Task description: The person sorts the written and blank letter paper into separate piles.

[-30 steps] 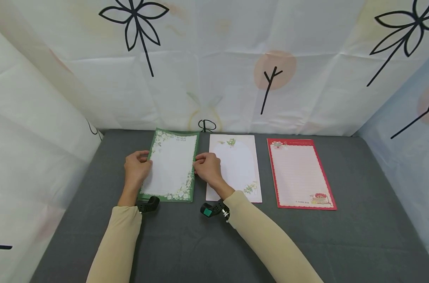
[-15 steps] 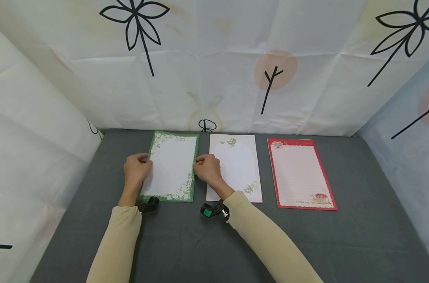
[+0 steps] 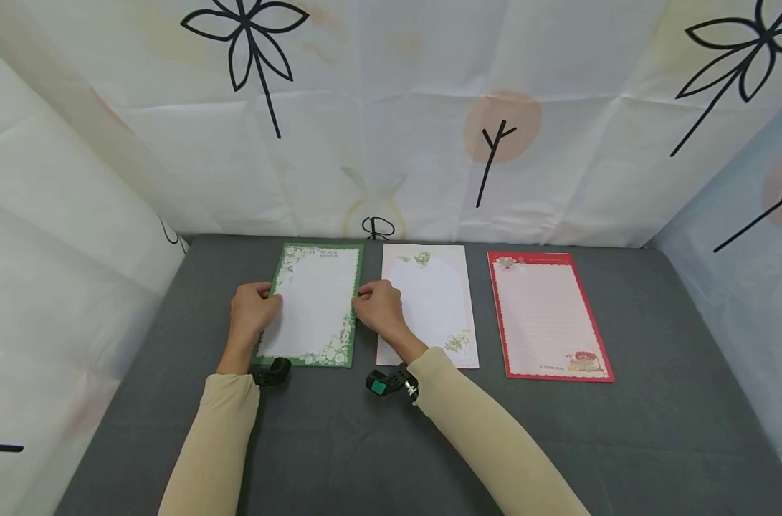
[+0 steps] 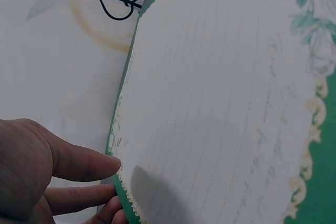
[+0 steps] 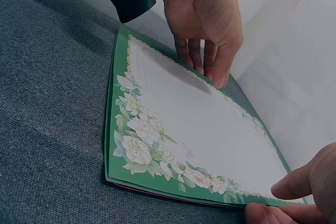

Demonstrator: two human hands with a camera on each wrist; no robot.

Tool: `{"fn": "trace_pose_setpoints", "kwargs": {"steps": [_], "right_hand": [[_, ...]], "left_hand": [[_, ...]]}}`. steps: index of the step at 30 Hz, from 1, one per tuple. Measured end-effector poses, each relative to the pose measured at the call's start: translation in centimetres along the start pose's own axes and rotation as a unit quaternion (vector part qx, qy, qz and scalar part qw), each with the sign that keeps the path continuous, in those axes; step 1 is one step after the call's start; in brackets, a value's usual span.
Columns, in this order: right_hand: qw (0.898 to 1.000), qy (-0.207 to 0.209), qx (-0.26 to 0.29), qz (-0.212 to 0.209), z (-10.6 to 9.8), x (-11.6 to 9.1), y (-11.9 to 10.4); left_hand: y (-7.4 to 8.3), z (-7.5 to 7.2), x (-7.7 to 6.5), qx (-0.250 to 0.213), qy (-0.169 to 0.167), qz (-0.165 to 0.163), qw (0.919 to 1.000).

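Note:
A stack of green-bordered letter paper, printed with white flowers, lies at the left of the three paper designs. My left hand pinches its left edge, thumb on top and fingers at the side. At the opposite edge my right hand pinches the paper between thumb and fingers. The right wrist view shows layered sheets at the near corner, with a thin red line beneath the green flowered border. In the left wrist view, the thumb overlaps the green margin; some fingers are partly hidden.
White letter paper with leaf prints lies right of the green stack, partly covered by my right hand and wrist. Farther right is red-bordered lined letter paper. A grey cloth covers the table, and a patterned white curtain hangs behind.
The green stack's raised far left corner has come down, and its sheets now line up more evenly. My left hand has shifted slightly toward the near side and right. The right hand stays nearly still.

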State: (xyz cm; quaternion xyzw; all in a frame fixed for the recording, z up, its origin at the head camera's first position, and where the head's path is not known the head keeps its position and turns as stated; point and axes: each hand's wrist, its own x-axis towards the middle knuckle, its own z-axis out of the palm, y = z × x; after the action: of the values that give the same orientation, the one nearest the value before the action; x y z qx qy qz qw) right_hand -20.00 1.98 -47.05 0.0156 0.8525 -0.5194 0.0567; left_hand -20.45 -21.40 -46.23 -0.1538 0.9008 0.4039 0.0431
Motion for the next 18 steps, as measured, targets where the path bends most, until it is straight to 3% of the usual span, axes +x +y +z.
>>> {"fn": "trace_pose_setpoints", "kwargs": {"steps": [18], "right_hand": [[1.0, -0.001, 0.009, 0.011, 0.04, -0.19, -0.13]], "left_hand": [[-0.06, 0.07, 0.1, -0.009, -0.002, -0.004, 1.0]]}}
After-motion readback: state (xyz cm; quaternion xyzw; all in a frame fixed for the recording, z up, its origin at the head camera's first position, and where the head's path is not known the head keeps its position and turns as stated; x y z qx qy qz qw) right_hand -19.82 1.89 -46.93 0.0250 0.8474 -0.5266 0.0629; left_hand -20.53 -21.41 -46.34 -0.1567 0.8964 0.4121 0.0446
